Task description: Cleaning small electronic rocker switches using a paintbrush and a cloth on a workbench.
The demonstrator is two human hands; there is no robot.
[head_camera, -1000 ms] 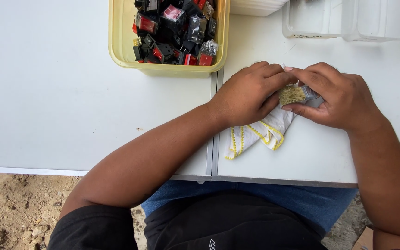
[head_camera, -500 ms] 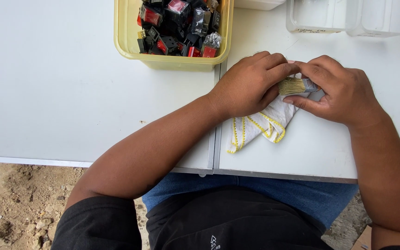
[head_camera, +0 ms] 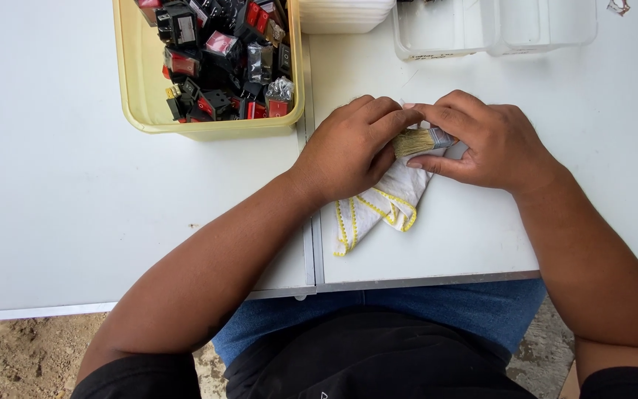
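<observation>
Both hands meeting over a small brush (head_camera: 416, 140), just right of the seam where two white tables join into one surface (head_camera: 75, 185). Left hand (head_camera: 352, 151) curled down over a white cloth (head_camera: 378, 207), fingers folded across the pale bristles and pressing them into the fabric, likely so cloth and bristles stay bunched together. Right hand (head_camera: 485, 144) clenched around the other end of the brush, thumb and forefinger pinching at the metal ferrule (handle itself buried in the palm, so not visible), a grip that seems meant to keep the brush steady against the left hand. Cloth trapped under the left hand, its free end with yellow-stitched hem fanned out toward the near edge of the surface, lying flat where no pressure reaches it. Beyond the brush and to its left, a yellow tub (head_camera: 138, 111) heaped with black and red rocker switches (head_camera: 219, 59), parked within easy arm's reach yet apart from the hands. Straight beyond the brush, a stack of white trays (head_camera: 345, 15); beyond and to its right, two clear containers (head_camera: 496, 33) side by side, touching, contents not discernible. Forearms angled in from the near edge, both wrists resting low on the surface, presumably for steadiness.
</observation>
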